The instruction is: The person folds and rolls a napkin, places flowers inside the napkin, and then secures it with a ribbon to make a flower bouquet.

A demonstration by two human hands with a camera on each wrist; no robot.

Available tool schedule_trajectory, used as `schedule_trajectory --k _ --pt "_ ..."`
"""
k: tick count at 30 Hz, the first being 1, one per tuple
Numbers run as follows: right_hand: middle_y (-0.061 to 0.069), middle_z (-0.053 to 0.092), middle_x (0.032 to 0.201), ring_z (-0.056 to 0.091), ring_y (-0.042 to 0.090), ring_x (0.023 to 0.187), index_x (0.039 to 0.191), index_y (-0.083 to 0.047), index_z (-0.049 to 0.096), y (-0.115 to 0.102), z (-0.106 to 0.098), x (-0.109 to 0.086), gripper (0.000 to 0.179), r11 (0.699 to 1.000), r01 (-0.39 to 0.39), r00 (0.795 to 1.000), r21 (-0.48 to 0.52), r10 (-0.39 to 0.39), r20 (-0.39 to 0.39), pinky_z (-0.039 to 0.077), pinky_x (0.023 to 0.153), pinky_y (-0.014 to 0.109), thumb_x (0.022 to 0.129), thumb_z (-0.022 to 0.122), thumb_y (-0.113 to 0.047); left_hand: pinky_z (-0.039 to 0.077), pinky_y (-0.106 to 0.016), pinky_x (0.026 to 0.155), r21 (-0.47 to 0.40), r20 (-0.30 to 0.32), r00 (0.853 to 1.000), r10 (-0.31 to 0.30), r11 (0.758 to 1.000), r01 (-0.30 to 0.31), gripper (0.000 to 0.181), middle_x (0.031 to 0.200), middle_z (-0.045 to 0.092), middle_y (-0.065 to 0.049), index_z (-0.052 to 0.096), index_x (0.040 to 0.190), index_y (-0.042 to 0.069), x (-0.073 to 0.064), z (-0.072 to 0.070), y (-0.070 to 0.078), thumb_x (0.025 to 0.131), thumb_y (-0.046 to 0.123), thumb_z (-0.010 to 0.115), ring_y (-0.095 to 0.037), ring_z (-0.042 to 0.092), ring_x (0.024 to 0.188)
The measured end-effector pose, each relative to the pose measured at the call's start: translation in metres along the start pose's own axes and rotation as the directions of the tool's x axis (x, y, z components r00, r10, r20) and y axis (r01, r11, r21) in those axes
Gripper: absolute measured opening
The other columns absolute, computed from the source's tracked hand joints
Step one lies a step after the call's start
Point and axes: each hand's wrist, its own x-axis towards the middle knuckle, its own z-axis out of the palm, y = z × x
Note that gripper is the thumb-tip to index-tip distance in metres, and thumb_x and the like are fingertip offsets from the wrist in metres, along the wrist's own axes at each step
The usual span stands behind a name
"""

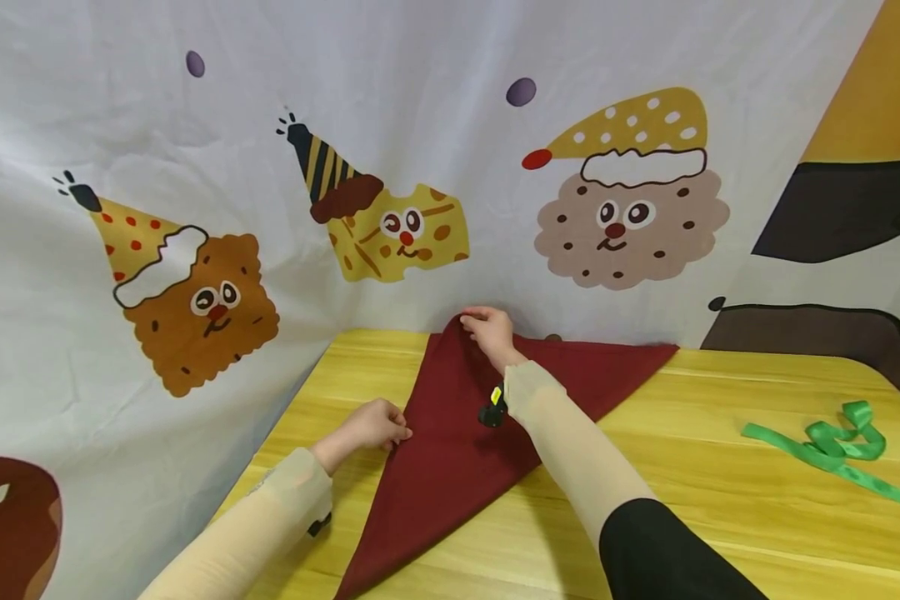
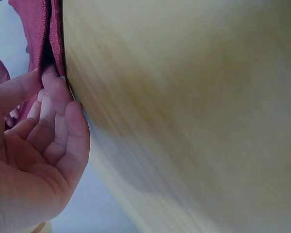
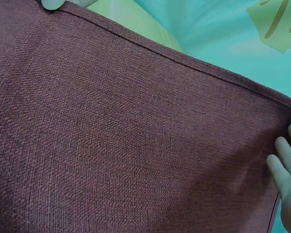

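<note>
A dark red cloth napkin (image 1: 450, 475) lies folded in a large triangle on the wooden table, its long folded side facing me. With thumb and fingertips my left hand (image 1: 375, 425) pinches the left edge of the cloth; the left wrist view shows two layers of fabric (image 2: 36, 29) at the fingers (image 2: 58, 92). My right hand (image 1: 491, 329) grips the far corner and lifts it off the table, so the fabric bulges there. In the right wrist view the woven cloth (image 3: 136, 111) fills most of the picture, its hemmed edge stretched between both hands.
A loose curled green ribbon (image 1: 832, 450) lies on the right of the wooden table (image 1: 645, 533). Behind and to the left hangs a white backdrop (image 1: 420, 67) printed with cartoon biscuits and cheese. A small black wrist camera (image 1: 492, 412) sits under the right forearm.
</note>
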Motion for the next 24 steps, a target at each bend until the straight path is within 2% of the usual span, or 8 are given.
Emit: schedule_trajectory --k 5,11,18,20,24 --pt "0.012 0.068 0.109 0.064 0.024 0.097 0.121 -0.001 0.067 0.003 0.002 0.001 0.032 1.000 -0.013 1.000 -0.009 0.013 0.008 0.053 0.081 0.037 0.094 0.065 -0.017 0.052 -0.031 0.058 -0.007 0.006 1.000 -0.021 1.000 0.022 0.016 0.070 0.062 -0.003 0.066 0.076 0.006 0.002 0.002 -0.001 0.089 0.014 0.071 -0.016 0.060 0.059" --pt "0.009 0.069 0.106 0.064 0.023 0.095 0.118 -0.005 0.070 0.004 0.003 0.001 0.029 0.997 -0.062 0.997 -0.051 0.064 0.034 0.052 0.080 0.039 0.093 0.067 -0.018 0.051 -0.031 0.057 0.030 0.011 1.000 -0.007 1.000 0.007 0.020 0.067 0.061 -0.003 0.065 0.071 0.007 0.002 0.000 0.002 0.089 0.015 0.071 -0.016 0.059 0.057" --pt "0.010 0.068 0.109 0.064 0.022 0.097 0.118 -0.004 0.069 0.010 0.004 0.003 0.030 0.993 -0.102 0.994 -0.053 0.104 0.039 0.051 0.074 0.034 0.093 0.066 -0.019 0.050 -0.031 0.055 0.038 0.012 1.000 -0.010 0.999 0.009 0.024 0.066 0.061 -0.004 0.064 0.067 0.006 0.003 0.000 0.000 0.089 0.015 0.071 -0.017 0.059 0.056" --pt "0.010 0.068 0.112 0.064 0.022 0.099 0.119 -0.004 0.069 0.013 0.004 0.004 0.030 0.993 -0.110 0.993 -0.046 0.111 0.037 0.051 0.075 0.034 0.093 0.066 -0.019 0.051 -0.031 0.056 0.033 0.012 1.000 -0.011 0.999 0.010 0.025 0.066 0.061 -0.004 0.064 0.067 0.006 0.003 0.000 0.000 0.089 0.015 0.071 -0.017 0.058 0.056" --pt "0.011 0.065 0.119 0.063 0.025 0.104 0.118 -0.004 0.070 0.014 0.006 0.002 0.028 0.993 -0.122 0.992 0.006 0.122 0.040 0.050 0.087 0.040 0.093 0.066 -0.016 0.051 -0.031 0.056 0.025 0.010 1.000 -0.014 1.000 0.014 0.024 0.066 0.061 -0.004 0.064 0.067 0.005 0.004 0.001 -0.001 0.089 0.015 0.071 -0.017 0.059 0.056"
